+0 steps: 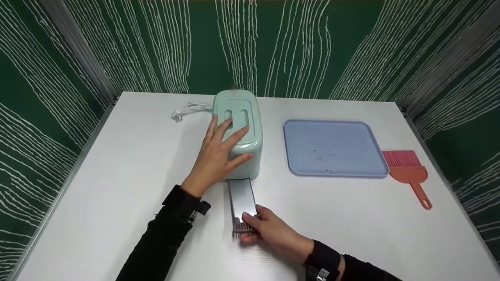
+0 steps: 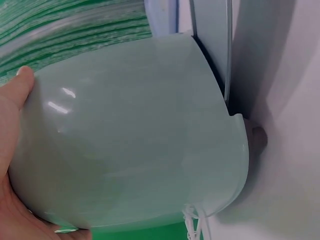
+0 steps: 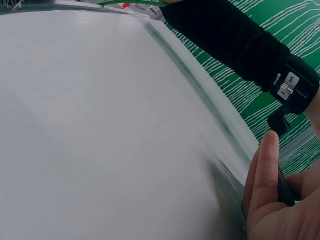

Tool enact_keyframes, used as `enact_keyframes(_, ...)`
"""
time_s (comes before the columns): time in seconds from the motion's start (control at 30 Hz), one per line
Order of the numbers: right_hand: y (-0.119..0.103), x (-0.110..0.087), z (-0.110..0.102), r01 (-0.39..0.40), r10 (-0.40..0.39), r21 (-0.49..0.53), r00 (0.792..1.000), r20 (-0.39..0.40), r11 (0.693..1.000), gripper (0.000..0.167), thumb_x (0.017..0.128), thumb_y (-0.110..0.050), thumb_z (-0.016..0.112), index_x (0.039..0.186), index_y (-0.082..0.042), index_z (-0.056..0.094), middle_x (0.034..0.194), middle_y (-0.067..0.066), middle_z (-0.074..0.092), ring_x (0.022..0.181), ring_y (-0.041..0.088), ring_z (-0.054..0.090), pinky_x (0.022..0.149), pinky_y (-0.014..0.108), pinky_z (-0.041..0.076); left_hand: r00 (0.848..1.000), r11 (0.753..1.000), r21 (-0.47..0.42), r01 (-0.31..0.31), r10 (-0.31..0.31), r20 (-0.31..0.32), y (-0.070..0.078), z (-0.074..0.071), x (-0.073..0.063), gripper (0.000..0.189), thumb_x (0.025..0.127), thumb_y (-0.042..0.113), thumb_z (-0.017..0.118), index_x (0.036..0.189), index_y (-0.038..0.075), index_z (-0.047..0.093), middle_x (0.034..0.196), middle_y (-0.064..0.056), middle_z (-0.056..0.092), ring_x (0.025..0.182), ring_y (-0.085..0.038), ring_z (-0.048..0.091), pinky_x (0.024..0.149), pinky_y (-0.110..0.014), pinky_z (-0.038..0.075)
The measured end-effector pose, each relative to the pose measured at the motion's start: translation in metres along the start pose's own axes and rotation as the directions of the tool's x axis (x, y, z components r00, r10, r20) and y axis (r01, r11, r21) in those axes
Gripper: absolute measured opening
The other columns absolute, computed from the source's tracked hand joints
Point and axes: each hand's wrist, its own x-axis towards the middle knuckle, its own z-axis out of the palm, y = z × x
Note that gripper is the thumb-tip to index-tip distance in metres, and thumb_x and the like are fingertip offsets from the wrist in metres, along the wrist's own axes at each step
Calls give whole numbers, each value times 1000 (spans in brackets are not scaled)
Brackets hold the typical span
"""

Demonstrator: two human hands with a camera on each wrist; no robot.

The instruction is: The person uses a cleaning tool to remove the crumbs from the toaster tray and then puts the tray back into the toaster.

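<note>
A mint-green two-slot toaster (image 1: 236, 103) stands upright at the back middle of the table. Spread over its top is my left hand (image 1: 215, 154), fingers lying across the slots and thumb along the near edge. The left wrist view shows the toaster's curved side (image 2: 125, 140) with the left hand (image 2: 10, 150) at its top. A flat metal crumb tray (image 1: 241, 197) sticks out from the toaster's near end, low by the table. My right hand (image 1: 279, 234) pinches its slotted grey end, thumb above and fingers below. In the right wrist view, the right hand (image 3: 277, 210) hides most of the tray.
A blue tray (image 1: 332, 144) with dark crumbs scattered on it lies right of the toaster. Against its right side is a red dustpan-shaped brush (image 1: 410, 171). The toaster's white plug (image 1: 177, 115) and cord lie at back left. Green walls enclose the white table (image 1: 351, 218).
</note>
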Motion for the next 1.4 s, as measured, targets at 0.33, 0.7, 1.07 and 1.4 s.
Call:
enact_keyframes(0.33, -6, 15, 0, 2, -1, 47, 1000, -29, 999, 29, 113, -20, 56, 126, 4, 46, 96, 11, 73, 76, 10, 75, 75, 24, 65, 1000, 1000, -3, -19, 19, -18, 0, 0, 0, 68, 96, 59, 73, 155, 28, 59, 168, -20, 42, 165, -52, 16, 133, -63, 24)
enact_keyframes(0.7, -11, 27, -6, 12, -9, 90, 1000, -26, 996, 16, 109, -6, 59, 114, 1, 45, 106, 17, 71, 89, 17, 81, 84, 22, 64, 999, 999, 16, -41, 42, -31, -2, 0, -1, 68, 97, 59, 71, 156, 27, 58, 166, -21, 44, 164, -52, 18, 134, -62, 22)
enact_keyframes(1.07, -21, 45, -12, 10, -4, 136, 999, -49, 991, 23, 107, 0, 60, 121, 3, 42, 111, 21, 71, 94, 23, 82, 85, 20, 64, 999, 999, 12, -34, 34, -30, -2, -1, -1, 69, 96, 60, 72, 156, 28, 58, 167, -21, 43, 164, -53, 18, 133, -63, 22)
enact_keyframes(1.4, -32, 65, -22, 32, -32, 0, 996, -81, 999, 19, 107, -3, 63, 115, 1, 47, 107, 18, 71, 90, 20, 82, 85, 24, 65, 1000, 1000, 6, -21, 21, -17, -2, 0, -1, 69, 97, 58, 72, 157, 28, 57, 167, -22, 43, 164, -52, 17, 133, -64, 23)
